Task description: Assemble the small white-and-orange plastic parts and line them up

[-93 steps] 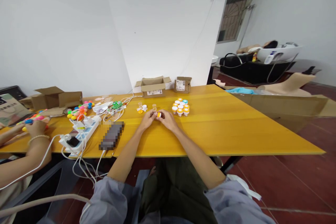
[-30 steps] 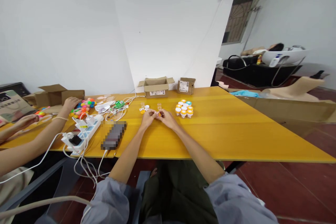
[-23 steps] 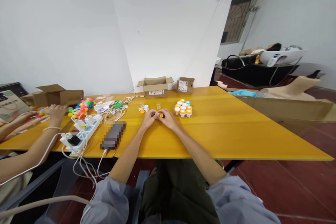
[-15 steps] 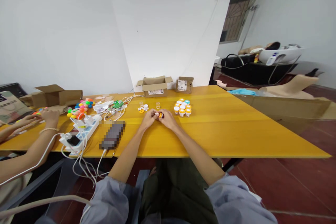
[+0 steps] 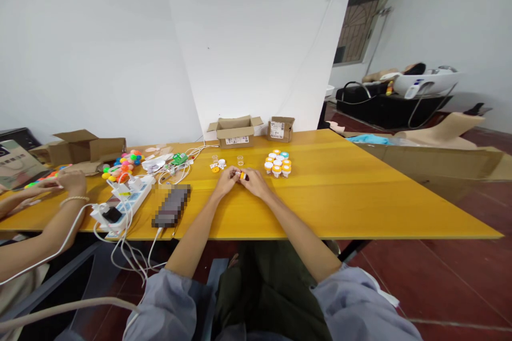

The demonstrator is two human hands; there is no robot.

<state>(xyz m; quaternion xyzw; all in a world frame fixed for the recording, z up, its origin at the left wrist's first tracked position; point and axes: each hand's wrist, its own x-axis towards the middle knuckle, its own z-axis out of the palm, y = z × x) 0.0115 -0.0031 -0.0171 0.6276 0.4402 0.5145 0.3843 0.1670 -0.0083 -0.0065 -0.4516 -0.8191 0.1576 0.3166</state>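
Observation:
My left hand (image 5: 227,181) and my right hand (image 5: 256,182) meet above the table, fingers closed in a pinch. Between their fingertips is a small orange-and-white lid (image 5: 242,175), partly covered by the fingers. Just beyond stands a small clear cup (image 5: 240,160), with another clear cup (image 5: 215,159) to its left. Beside that one lie an orange lid (image 5: 215,169) and several small white pieces (image 5: 222,162). To the right of my hands, several small clear jars (image 5: 276,173) stand grouped, with orange, white and teal lids.
An open cardboard box (image 5: 236,138) and a smaller carton (image 5: 280,129) stand against the wall. On the left are a phone (image 5: 173,206), a power strip (image 5: 134,200) with trailing cables, and colourful balls (image 5: 120,171). Another person's hands (image 5: 74,181) work at the far left.
The lid between my fingertips has turned slightly, showing more orange and white. Both hands stay in nearly the same place. The other person's hands at the left have shifted a little.

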